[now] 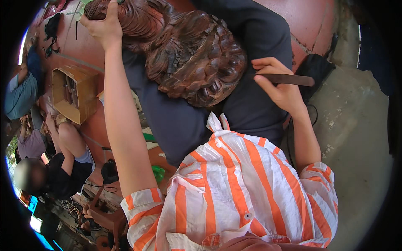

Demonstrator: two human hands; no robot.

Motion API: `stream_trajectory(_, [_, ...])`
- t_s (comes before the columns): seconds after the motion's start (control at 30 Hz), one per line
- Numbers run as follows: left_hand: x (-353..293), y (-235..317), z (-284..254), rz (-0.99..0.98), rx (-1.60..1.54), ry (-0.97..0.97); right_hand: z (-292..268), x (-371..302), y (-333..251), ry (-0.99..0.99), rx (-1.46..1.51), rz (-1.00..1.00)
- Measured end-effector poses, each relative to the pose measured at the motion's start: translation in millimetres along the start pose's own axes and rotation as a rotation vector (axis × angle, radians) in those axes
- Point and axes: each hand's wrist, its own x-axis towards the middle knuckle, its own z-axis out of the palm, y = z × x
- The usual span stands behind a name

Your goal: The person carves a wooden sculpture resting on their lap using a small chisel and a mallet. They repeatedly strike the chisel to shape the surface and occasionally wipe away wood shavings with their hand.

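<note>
Left grip was spread around the head end of the carved wooden statue, thumb & fingers on opp. sides, some fingertips hidden; statue lay slantwise over the dark-trousered lap, running down & right from left grip, w/ its lobed base btwn the two grips, nearer the right; right grip was part-closed, a flat brown tool pinched btwn thumb & fingers, its long end poking out rightward past the hand; tool & wood were apart, trouser cloth showing btwn.

Step in hand, as I judged it, was steadying the wood w/ tool at the ready; doing that well prob. called for firm left-grip pressure toward the lap, not a pull at the head, since finely cut bits there looked easy to chip; base, well apart from left grip, prob. needed thighs snug vs. roll; right grip's light pinch suited aiming, but a firmer hold, w/ fingers braced on wood, seemed wise for any contact; light strokes along the carved folds, angle checked 1st, looked safest; left grip was best kept out of the tool's line.
</note>
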Motion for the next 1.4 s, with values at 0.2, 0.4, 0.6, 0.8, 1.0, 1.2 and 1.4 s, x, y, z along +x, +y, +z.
stream_trajectory(0.2, [-1, -2, -1, 0.001, 0.056, 0.016, 13, 10, 2, -0.098, -0.055, 0.077])
stream_trajectory(0.4, [1, -5, -2, -0.005, 0.069, 0.0, 19, 12, -1, -0.13, -0.193, 0.096])
stream_trajectory(0.6, [0, -4, 0, 0.025, 0.042, 0.003, 34, 9, -5, -0.036, -0.261, 0.079])
stream_trajectory(0.8, [-1, -4, -2, 0.02, 0.066, 0.021, 25, 7, 5, -0.07, -0.155, 0.078])
stream_trajectory(1.0, [-1, -1, 0, 0.012, 0.08, 0.018, 29, 8, -4, -0.043, -0.115, 0.179])
stream_trajectory(1.2, [2, -9, -2, 0.082, 0.047, 0.034, 21, 7, 8, -0.088, -0.024, 0.122])
stream_trajectory(1.4, [1, -3, 0, 0.03, 0.044, 0.021, 34, 6, -2, -0.028, -0.21, -0.01])
